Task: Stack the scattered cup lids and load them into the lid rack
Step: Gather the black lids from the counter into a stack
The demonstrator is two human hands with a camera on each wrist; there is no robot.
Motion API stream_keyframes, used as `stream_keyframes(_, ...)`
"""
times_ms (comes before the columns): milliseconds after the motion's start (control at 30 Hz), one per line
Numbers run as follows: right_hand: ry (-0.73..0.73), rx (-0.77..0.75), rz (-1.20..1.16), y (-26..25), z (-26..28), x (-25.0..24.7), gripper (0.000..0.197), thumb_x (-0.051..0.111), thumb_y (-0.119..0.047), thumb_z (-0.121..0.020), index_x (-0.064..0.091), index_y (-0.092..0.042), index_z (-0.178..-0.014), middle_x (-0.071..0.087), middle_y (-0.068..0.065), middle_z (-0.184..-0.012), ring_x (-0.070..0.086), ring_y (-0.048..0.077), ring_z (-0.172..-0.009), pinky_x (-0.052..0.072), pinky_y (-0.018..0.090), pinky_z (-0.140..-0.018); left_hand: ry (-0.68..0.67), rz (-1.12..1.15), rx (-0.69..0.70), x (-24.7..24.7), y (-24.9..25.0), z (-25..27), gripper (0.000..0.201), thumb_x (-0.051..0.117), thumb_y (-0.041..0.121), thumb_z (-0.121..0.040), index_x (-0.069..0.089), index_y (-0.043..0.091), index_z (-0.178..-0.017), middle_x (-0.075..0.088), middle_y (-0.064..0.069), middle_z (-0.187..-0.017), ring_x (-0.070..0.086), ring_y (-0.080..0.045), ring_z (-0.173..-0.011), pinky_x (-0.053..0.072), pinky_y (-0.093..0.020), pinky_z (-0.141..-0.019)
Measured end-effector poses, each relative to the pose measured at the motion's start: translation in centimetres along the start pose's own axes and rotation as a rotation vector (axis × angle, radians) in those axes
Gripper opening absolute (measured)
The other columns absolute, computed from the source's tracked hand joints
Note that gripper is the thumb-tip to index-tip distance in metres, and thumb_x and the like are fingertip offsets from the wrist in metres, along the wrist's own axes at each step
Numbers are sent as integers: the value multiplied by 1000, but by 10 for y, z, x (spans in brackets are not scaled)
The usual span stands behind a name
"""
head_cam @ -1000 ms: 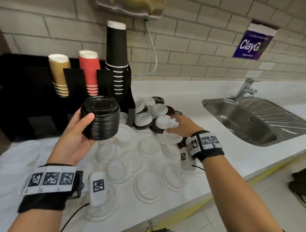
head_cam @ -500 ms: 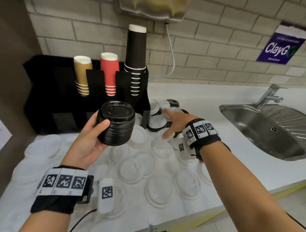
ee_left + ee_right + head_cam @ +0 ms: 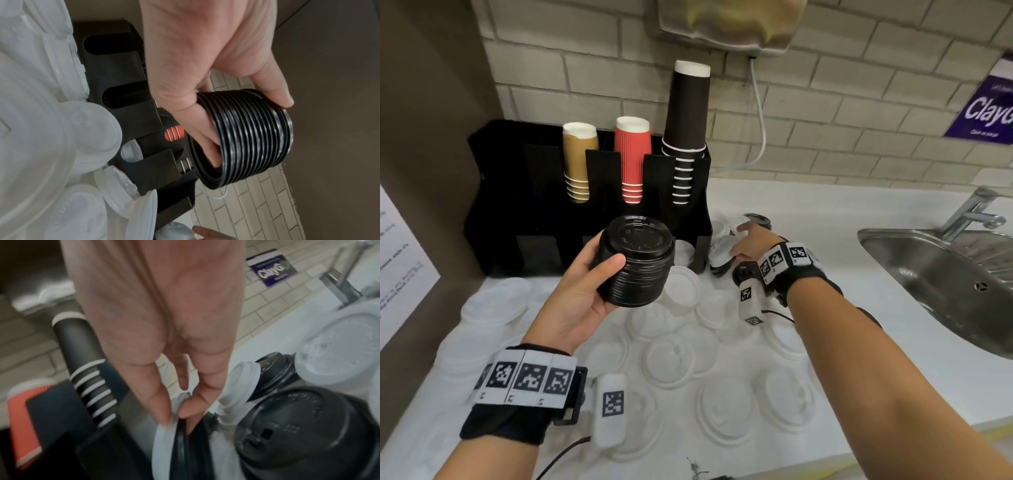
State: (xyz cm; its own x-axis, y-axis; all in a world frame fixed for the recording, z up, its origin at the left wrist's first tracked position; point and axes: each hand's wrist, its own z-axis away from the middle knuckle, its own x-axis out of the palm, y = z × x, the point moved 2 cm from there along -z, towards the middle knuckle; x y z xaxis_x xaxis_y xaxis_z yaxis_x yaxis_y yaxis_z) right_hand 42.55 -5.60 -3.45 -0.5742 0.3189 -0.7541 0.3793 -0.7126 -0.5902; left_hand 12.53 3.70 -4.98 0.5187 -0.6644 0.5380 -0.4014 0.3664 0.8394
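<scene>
— Where are you in the job?

— Still gathering. Your left hand (image 3: pixel 582 294) grips the black lid stack (image 3: pixel 635 262) before the lid rack (image 3: pixel 698 192); your right hand (image 3: pixel 751 241) seems, through blur, to pinch a black lid (image 3: pixel 182 439) right of the rack. Next, seat it squarely on the stack.

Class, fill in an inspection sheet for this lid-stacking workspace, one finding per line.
Surface: white counter, strewn with lids.
Job's things: black lid stack; loose white lids; black rack holding cup stacks.
Clutter: mixed lid pile beside the rack.
Grips: left hand holds the stack; right hand pinches lids in the pile.
Cables: white cable on the wall.
Surroundings: steel sink, brick wall.
</scene>
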Motion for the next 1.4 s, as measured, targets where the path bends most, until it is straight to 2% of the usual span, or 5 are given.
stream_keyframes(200, 56, -90, -348, 0, 10, -15, 40, 73, -13, -84, 56, -12, -120, 57, 4, -73, 54, 19, -61, 51, 28, -67, -10, 23, -21, 10, -4, -4, 44, 63, 18, -77, 64, 31, -119, 70, 1, -118, 69, -16, -104, 58, -27, -68)
stream_keyframes(433, 131, -166, -776, -20, 55, -38, 42, 31, 3, -86, 59, -24, -101, 55, 2, -73, 47, 13, -59, 37, 23, -50, -32, 14, -91, 25, -19, -7, 42, 68, 20, -74, 67, 32, -114, 71, 0, -115, 69, -17, -104, 58, -30, -68)
stream_keyframes(567, -220, -311, -1182, -41, 85, -28, 42, 29, 3, -89, 60, -18, -106, 59, 11, -94, 59, 22, -74, 52, 32, -58, -46, 9, -121, 33, -24, -7, 55, 69, 17, -74, 59, 28, -127, 70, -2, -119, 68, -18, -107, 57, -30, -72)
stream_keyframes(900, -353, -424, -614, -58, 116, 13, 36, 47, -41, -97, 59, -20, -124, 61, 11, -124, 55, 29, -121, 40, 51, -107, -74, 0, -117, 42, -21, 1, 64, 69, 18, -72, 54, 25, -134, 68, -3, -121, 67, -19, -108, 58, -31, -72)
stream_keyframes(1400, -309, -733, -524, -49, 141, 20, 48, 71, -7, -83, 58, -19, -128, 63, -4, -122, 58, 8, -116, 48, 22, -94, -79, 39, -106, 46, -26, 6, 49, 71, 22, -74, 62, 26, -121, 70, -3, -117, 69, -21, -104, 58, -31, -70)
